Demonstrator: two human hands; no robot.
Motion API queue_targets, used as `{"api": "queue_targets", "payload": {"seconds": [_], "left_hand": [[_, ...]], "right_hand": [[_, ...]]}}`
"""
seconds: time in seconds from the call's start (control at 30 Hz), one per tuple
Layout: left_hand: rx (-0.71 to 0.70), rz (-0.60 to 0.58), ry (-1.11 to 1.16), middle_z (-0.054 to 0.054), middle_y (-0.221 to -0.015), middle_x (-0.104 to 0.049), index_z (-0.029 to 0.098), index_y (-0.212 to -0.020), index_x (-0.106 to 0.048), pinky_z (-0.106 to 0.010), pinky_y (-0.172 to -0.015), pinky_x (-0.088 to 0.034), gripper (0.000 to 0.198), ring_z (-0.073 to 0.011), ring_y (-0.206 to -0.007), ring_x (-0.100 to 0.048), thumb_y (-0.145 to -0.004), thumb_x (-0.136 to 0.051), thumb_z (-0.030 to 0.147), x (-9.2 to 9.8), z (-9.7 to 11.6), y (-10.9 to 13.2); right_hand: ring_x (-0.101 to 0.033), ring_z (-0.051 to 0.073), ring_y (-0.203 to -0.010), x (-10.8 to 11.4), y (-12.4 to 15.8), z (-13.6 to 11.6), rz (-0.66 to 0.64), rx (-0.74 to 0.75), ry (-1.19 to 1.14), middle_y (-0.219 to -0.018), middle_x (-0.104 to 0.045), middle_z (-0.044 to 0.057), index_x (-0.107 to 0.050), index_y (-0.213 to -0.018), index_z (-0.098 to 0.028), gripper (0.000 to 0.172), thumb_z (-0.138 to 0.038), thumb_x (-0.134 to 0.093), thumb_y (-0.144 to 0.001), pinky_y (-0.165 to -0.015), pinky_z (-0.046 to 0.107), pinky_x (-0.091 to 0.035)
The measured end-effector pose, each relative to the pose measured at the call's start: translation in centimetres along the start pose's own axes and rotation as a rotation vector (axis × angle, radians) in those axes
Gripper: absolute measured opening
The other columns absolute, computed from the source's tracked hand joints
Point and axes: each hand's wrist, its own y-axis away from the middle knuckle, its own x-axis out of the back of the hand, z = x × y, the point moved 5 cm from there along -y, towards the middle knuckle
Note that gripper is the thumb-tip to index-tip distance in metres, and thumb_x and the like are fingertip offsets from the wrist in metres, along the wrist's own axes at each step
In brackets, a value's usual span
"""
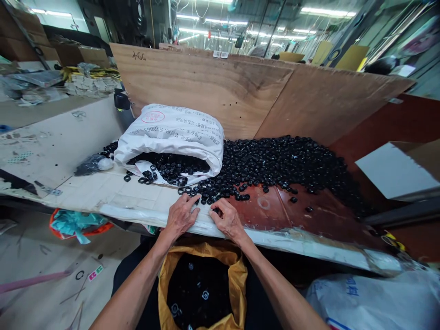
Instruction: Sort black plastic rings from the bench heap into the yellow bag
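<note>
Small black plastic rings (282, 160) lie heaped on the bench, with a looser scatter just beyond my fingertips. My left hand (180, 213) rests at the bench's front edge, its thumb and forefinger apart, the fingertips close to the nearest rings. Beside it, my right hand (227, 219) is curled, thumb and fingers closed around a small black ring (217, 211) that is partly hidden. A white woven sack (172, 126) lies on its side behind my hands, more rings spilling from its mouth. Below my hands, an open yellow bag (164, 279) holds dark pieces.
A plywood board (206, 82) walls off the back of the bench. Left of the sack stand a dark bottle (123, 110) and a small dark plastic bag (91, 165). A white box (395, 169) sits at right, above a white sack (374, 298).
</note>
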Motion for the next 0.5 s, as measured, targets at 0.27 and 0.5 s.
{"api": "queue_targets", "payload": {"seconds": [0.27, 0.5], "left_hand": [[-0.049, -0.01, 0.098, -0.005, -0.111, -0.063, 0.025, -0.111, -0.068, -0.033, -0.086, -0.055, 0.022, -0.02, -0.099, -0.066, -0.09, -0.064, 0.022, 0.35, -0.02, 0.49], [-0.078, -0.104, 0.171, -0.002, -0.1, -0.071, 0.024, -0.113, -0.067, -0.03, -0.083, -0.054, 0.026, -0.0194, -0.095, -0.067, -0.088, -0.068, 0.02, 0.25, 0.38, 0.37]], "right_hand": [[-0.055, 0.014, -0.065, 0.16, 0.04, 0.04, 0.024, 0.015, -0.051, -0.08, -0.059, 0.002, -0.065, -0.084, -0.018, 0.008, -0.019, -0.058, -0.086, -0.062, 0.025, -0.044], [-0.057, 0.014, -0.064, 0.81, -0.17, 0.81, 0.058, -0.06, -0.209, -0.084, -0.065, 0.004, -0.071, -0.089, -0.018, 0.011, -0.021, -0.062, -0.084, -0.059, 0.025, -0.046]]}}
